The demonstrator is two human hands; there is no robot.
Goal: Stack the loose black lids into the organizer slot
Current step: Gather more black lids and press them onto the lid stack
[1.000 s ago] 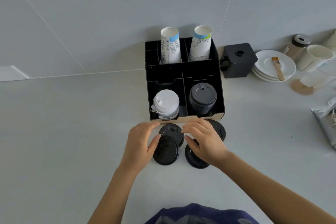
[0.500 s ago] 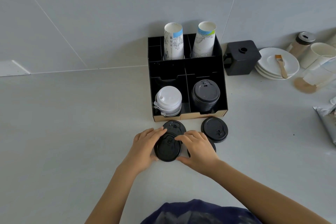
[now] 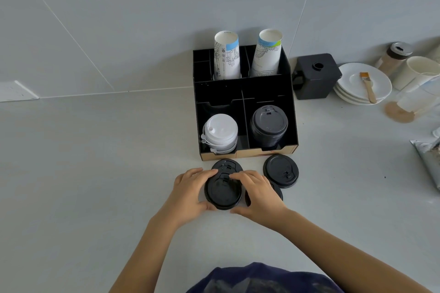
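Just in front of the organizer, a black lid is gripped at its rim from both sides: left hand and right hand are curled around its edges. Another lid is overlapped behind it, a third is mostly hidden under the right hand, and a fourth lies apart. The front-right slot is occupied by a black lid stack. Bare counter stretches wide on the left.

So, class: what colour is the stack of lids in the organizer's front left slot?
White, seen clearly in the head view.
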